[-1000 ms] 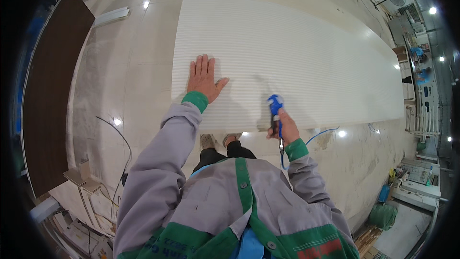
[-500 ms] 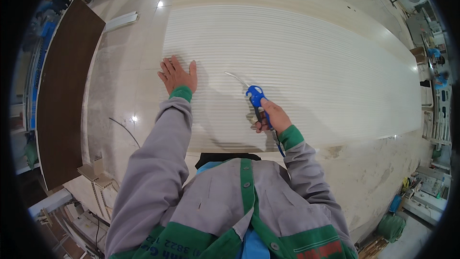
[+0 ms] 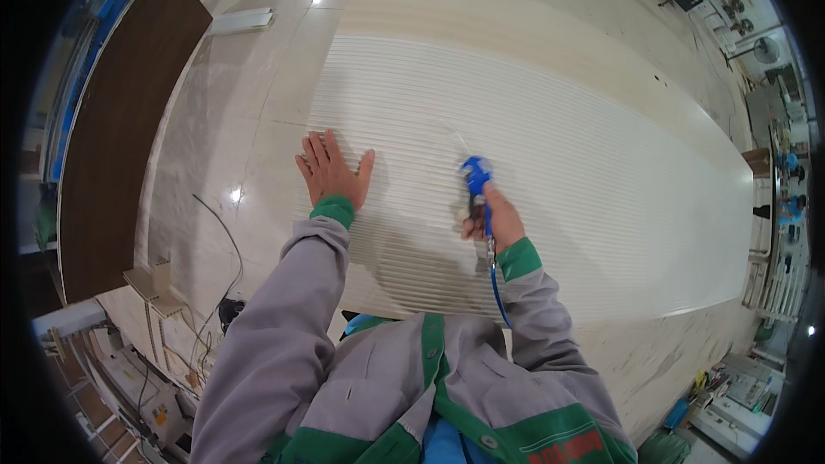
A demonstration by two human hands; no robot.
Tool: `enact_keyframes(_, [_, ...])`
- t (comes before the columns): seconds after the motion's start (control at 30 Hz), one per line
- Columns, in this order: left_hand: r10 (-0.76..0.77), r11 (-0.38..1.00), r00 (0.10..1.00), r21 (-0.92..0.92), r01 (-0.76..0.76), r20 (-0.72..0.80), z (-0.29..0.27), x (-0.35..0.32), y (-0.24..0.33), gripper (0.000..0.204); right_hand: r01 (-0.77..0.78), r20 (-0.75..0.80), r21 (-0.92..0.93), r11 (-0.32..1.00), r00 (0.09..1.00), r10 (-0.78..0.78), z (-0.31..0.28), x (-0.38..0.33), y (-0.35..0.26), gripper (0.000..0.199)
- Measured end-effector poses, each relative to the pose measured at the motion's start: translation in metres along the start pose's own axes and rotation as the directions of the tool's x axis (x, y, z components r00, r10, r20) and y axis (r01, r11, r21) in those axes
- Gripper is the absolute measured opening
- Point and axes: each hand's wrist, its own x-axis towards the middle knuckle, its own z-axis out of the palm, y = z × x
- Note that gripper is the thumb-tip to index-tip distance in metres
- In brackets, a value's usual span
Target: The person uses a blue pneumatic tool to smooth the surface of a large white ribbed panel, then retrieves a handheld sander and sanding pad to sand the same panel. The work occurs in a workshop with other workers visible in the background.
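A large white panel with fine parallel grooves (image 3: 584,198) lies in front of me. My left hand (image 3: 333,170) rests on its left end, palm down with the fingers spread. In my right hand (image 3: 500,213) is a blue air blow gun (image 3: 476,174), gripped by its handle. Its thin nozzle points forward and left over the grooves, blurred near the tip. A blue hose (image 3: 497,292) runs from the bottom of the handle back toward my body.
A dark brown board (image 3: 129,120) stands at the left. Near its far end a white strip (image 3: 242,21) lies on the tiled floor. A black cable (image 3: 230,236) curls across the floor at left. A fan (image 3: 765,50) and racks line the far right.
The view has shifted, so the panel sits lower in the picture. My right hand has swung the blow gun's nozzle more forward. My left hand stays flat on the panel.
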Motion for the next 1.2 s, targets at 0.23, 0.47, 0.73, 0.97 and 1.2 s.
enact_keyframes(0.23, [0.021,0.998,1.000,-0.056,-0.022,-0.009,-0.001,0.002,-0.003,0.095,0.027,0.022,-0.153,0.988,0.999,-0.024,0.039,0.051,-0.044,0.055])
enact_keyframes(0.47, [0.027,0.994,0.999,-0.107,-0.029,-0.021,0.000,0.001,-0.005,0.094,0.118,-0.137,-0.021,0.993,0.983,-0.119,0.045,0.061,-0.060,0.056])
enact_keyframes(0.73, [0.010,0.995,1.000,-0.095,-0.008,0.025,-0.003,0.003,-0.004,0.097,0.166,-0.282,0.236,0.957,0.955,-0.096,-0.010,0.024,-0.036,0.059])
enact_keyframes(0.97, [0.022,0.998,1.000,-0.061,-0.021,0.008,0.001,0.002,-0.005,0.095,0.102,-0.202,0.060,0.993,0.975,-0.088,-0.045,0.001,-0.021,0.056])
enact_keyframes(1.2, [0.018,0.997,1.000,-0.075,-0.018,0.002,0.000,0.001,-0.002,0.094,0.175,-0.231,0.044,0.984,0.960,-0.160,-0.035,0.008,-0.030,0.053])
